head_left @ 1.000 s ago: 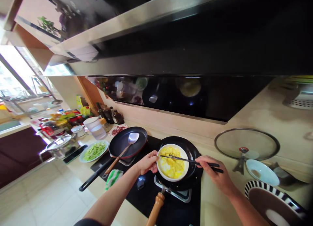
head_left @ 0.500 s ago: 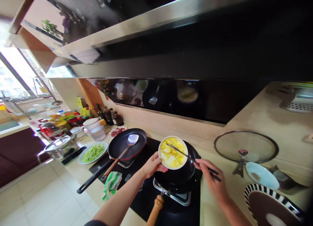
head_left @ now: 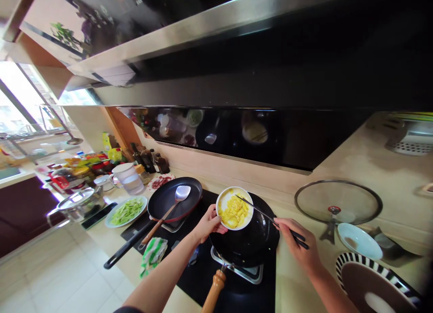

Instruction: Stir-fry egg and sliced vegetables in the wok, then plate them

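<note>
My left hand (head_left: pixel 209 225) grips the rim of a white bowl (head_left: pixel 251 216), tilted above a black wok (head_left: pixel 264 241) on the stove. Yellow scrambled egg (head_left: pixel 235 210) lies in the bowl. Dark chopsticks (head_left: pixel 264 214) are pinched in my right hand (head_left: pixel 299 243), and their tips reach into the bowl near its upper side. The wok's wooden handle (head_left: pixel 214 290) points towards me, with neither hand on it. The bowl hides part of the wok's inside.
A frying pan (head_left: pixel 158 198) holding a spatula (head_left: pixel 182 193) stands left, beside a plate of green shreds (head_left: pixel 126 211) and a striped cloth (head_left: pixel 154 255). At right are a glass lid (head_left: pixel 311 204), a pale dish (head_left: pixel 360 241) and a striped-rim plate (head_left: pixel 345 268). The range hood (head_left: pixel 219 83) hangs overhead.
The bowl has shifted slightly left. The egg has gathered towards the bowl's middle, baring white surface around it. Chopstick tips have moved up and right within the bowl.
</note>
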Demonstrator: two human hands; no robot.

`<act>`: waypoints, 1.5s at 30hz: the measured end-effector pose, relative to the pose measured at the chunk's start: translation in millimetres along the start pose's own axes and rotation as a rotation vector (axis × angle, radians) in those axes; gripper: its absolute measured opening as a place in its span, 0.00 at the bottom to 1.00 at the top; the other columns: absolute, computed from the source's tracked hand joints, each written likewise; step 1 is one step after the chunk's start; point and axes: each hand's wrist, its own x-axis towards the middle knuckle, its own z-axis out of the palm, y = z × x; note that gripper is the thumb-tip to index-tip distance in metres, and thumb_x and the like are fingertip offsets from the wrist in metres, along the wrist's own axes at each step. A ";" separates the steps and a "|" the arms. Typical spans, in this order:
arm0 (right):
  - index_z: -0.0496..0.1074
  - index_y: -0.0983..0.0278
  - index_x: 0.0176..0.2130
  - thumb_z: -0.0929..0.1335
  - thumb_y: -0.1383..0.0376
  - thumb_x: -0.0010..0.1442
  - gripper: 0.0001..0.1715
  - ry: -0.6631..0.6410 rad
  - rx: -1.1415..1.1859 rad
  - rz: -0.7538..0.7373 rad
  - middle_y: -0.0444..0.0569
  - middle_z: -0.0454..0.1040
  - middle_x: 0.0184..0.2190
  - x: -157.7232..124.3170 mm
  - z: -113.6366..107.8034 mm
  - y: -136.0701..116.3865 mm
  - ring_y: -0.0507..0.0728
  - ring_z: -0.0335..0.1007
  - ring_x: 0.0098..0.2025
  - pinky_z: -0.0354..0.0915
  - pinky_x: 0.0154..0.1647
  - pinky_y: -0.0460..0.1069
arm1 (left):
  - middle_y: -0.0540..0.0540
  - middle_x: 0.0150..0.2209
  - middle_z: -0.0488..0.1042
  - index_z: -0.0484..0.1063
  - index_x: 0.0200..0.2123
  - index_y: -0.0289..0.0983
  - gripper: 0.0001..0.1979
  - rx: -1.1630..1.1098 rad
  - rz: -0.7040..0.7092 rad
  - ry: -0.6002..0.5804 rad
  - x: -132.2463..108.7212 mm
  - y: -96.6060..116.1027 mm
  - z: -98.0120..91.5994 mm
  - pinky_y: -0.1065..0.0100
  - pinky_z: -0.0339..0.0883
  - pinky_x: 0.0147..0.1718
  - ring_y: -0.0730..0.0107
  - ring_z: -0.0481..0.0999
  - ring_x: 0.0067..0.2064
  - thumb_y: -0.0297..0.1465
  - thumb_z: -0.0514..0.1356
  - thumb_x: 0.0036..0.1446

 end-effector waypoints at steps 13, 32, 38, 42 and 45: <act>0.75 0.62 0.38 0.63 0.60 0.63 0.12 0.135 0.049 0.188 0.51 0.80 0.33 -37.7 7.0 1.7 0.59 0.78 0.33 0.75 0.35 0.48 | 0.46 0.33 0.75 0.55 0.42 0.39 0.22 -0.142 -0.076 0.108 6.1 -8.3 -2.1 0.65 0.75 0.28 0.64 0.80 0.27 0.32 0.64 0.47; 0.76 0.61 0.30 0.64 0.46 0.58 0.23 -0.150 0.237 0.371 0.48 0.78 0.26 45.5 -32.3 -46.7 0.57 0.77 0.26 0.76 0.24 0.47 | 0.47 0.18 0.73 0.67 0.33 0.32 0.06 -0.216 -0.361 0.122 14.2 -22.8 -3.2 0.80 0.66 0.17 0.77 0.72 0.17 0.29 0.57 0.54; 0.76 0.62 0.27 0.67 0.43 0.54 0.26 -0.074 0.331 0.434 0.48 0.76 0.22 60.8 -55.8 -32.2 0.57 0.76 0.24 0.75 0.23 0.47 | 0.53 0.12 0.63 0.67 0.23 0.32 0.13 -0.233 -0.469 0.044 12.6 -16.4 -12.3 0.84 0.55 0.11 0.84 0.60 0.11 0.34 0.52 0.56; 0.75 0.63 0.28 0.67 0.42 0.54 0.27 -0.166 0.482 0.583 0.48 0.76 0.21 57.5 -38.4 -7.6 0.57 0.76 0.25 0.75 0.25 0.48 | 0.55 0.09 0.58 0.63 0.18 0.34 0.15 -0.185 -0.467 -0.037 11.6 -10.2 -8.1 0.83 0.48 0.09 0.85 0.53 0.10 0.36 0.54 0.52; 0.75 0.64 0.31 0.67 0.42 0.54 0.27 -0.157 0.543 0.644 0.49 0.78 0.24 45.8 -18.1 6.8 0.58 0.77 0.26 0.76 0.27 0.49 | 0.55 0.09 0.59 0.64 0.19 0.34 0.14 -0.130 -0.408 -0.045 8.3 -7.3 -5.4 0.81 0.47 0.09 0.84 0.53 0.09 0.37 0.55 0.50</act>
